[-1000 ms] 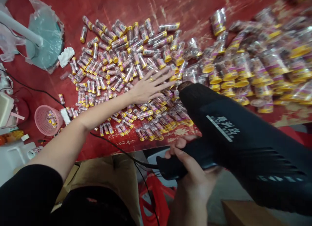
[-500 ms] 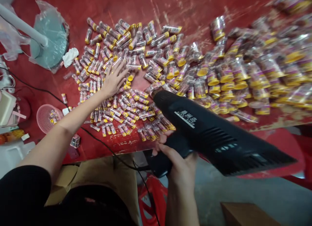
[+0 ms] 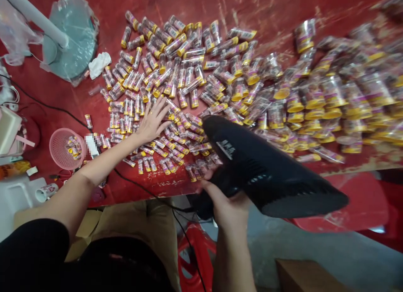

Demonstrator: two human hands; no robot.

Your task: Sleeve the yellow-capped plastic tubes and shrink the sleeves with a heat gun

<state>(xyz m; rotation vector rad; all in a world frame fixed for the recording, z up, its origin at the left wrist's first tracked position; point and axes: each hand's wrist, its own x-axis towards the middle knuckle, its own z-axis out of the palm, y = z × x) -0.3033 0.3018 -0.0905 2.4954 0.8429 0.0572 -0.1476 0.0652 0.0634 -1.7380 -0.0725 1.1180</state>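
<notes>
My left hand (image 3: pixel 153 121) lies flat with its fingers spread on a dense scatter of small shrink-wrapped tubes (image 3: pixel 163 74) with yellow caps. My right hand (image 3: pixel 228 206) grips the handle of a black heat gun (image 3: pixel 267 170), whose body and nozzle end hang over the lower part of the scatter. Wider wrapped yellow-based containers (image 3: pixel 333 95) are heaped at the right, blurred by motion. All of this lies on a worn red table (image 3: pixel 252 11).
A pink basket (image 3: pixel 67 148) holds several tubes at the table's left. A plastic-wrapped teal fan base (image 3: pixel 74 40) and a white cloth (image 3: pixel 100 65) stand at the far left. A black cable (image 3: pixel 135 187) crosses the table's front edge. Below are a cardboard box (image 3: pixel 132 229) and a red stool (image 3: pixel 195 254).
My left hand has drawn back from the middle of the scatter toward the lower left and now presses the tubes nearer me. The heat gun has swung left, and the view has shifted slightly.
</notes>
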